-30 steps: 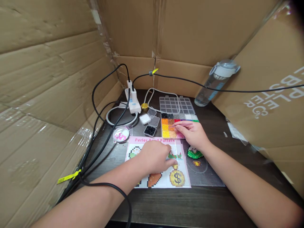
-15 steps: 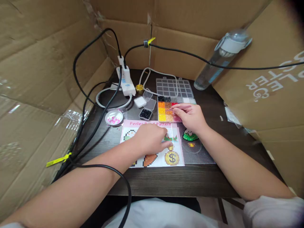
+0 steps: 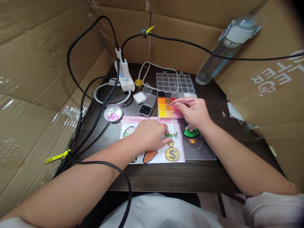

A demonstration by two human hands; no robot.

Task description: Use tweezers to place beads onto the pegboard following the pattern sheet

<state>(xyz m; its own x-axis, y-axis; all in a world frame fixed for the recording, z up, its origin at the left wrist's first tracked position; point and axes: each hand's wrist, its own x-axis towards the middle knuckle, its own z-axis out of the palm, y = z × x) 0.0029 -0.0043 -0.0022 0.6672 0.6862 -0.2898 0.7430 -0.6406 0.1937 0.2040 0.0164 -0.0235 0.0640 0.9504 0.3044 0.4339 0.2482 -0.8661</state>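
Note:
My right hand (image 3: 195, 112) pinches pink tweezers (image 3: 184, 102). Their tips are over the orange and tan part of a bead box (image 3: 162, 113) with many coloured compartments. My left hand (image 3: 153, 134) rests on the printed "Perler Bead Pattern" sheet (image 3: 127, 158), thumb and index finger apart, its other fingers curled under and hidden. Near its thumb is the picture of a money bag (image 3: 172, 154). Right of the sheet, a clear pegboard (image 3: 206, 152) carries a green, white and black bead piece (image 3: 191, 130) and a small yellow and brown bead cluster (image 3: 192, 141).
A small box of black beads (image 3: 145, 110), a white box (image 3: 139, 97) and a dish of pink beads (image 3: 113, 114) stand left of the bead box. Behind are a power strip (image 3: 125, 77), a gold cup (image 3: 138, 84) and a water bottle (image 3: 222, 50). A black cable (image 3: 106, 163) crosses my left forearm.
The view has shifted slightly, so the table sits a little higher in it. The tweezers stay over the bead box, and my left hand keeps its place on the sheet.

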